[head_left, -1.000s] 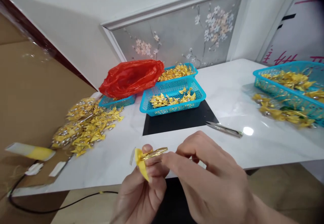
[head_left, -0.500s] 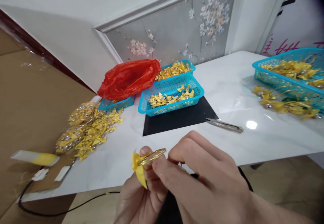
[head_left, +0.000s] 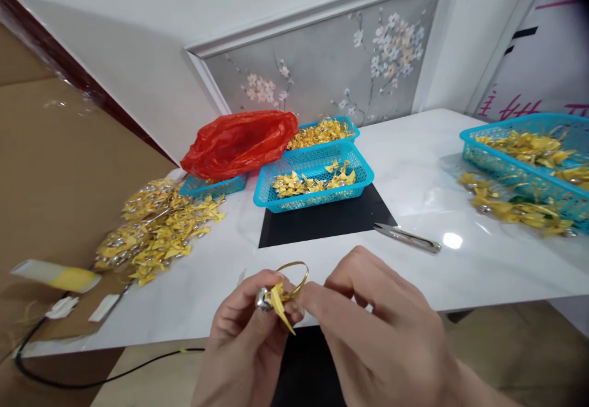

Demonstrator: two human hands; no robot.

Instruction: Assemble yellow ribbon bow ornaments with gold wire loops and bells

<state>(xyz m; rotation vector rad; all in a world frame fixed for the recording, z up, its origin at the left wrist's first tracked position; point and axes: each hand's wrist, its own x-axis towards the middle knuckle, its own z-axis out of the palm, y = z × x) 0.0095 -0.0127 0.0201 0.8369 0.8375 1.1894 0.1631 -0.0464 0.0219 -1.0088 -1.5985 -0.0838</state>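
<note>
Just above the table's front edge, my left hand (head_left: pixel 248 330) pinches a small yellow ribbon bow (head_left: pixel 278 306) with a silver bell (head_left: pixel 263 299) on it. From the bow a thin gold cord loop (head_left: pixel 304 271) stands up and curves to the right. My right hand (head_left: pixel 381 327) is closed, its fingertips meeting the right side of that cord beside the bow. The tips of its fingers are partly hidden, so their exact grip on the cord is hard to see.
Thread snips (head_left: pixel 407 237) lie by a black mat (head_left: pixel 313 230). On the mat sits a blue basket (head_left: pixel 317 203) of bows, with a red plastic bag (head_left: pixel 239 146) beside it. Heaped yellow bows (head_left: pixel 161 232) lie left; another blue basket (head_left: pixel 519 162) stands right.
The bow has turned in my left hand, so its silver bell now shows and the cord loop stands more upright. My right fingertips have shifted slightly away from the left hand.
</note>
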